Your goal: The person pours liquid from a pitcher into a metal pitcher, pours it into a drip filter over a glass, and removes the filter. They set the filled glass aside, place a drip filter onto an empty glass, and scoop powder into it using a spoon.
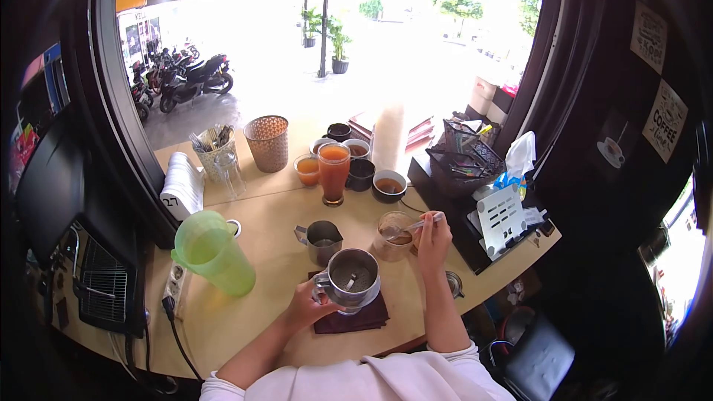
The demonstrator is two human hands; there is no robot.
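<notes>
My left hand (306, 307) is closed on a metal drip coffee filter (353, 271), gripping it by its handle side. Under the filter a glass partly shows, above a dark folded cloth (375, 315). Between the fingers of my right hand (434, 239) is a spoon (411, 230), its lower end inside a clear tub (391, 251) with brown contents. Just behind the filter stands a small metal pitcher (324, 245). What lies at the bottom of the filter is hard to make out.
A green pitcher (223, 263) stands at left by a power strip (175, 282). At the back are a tall glass of orange drink (333, 171), several small bowls, a woven basket (267, 145) and stacked cups (389, 134). A black organizer (445, 212) lines the right.
</notes>
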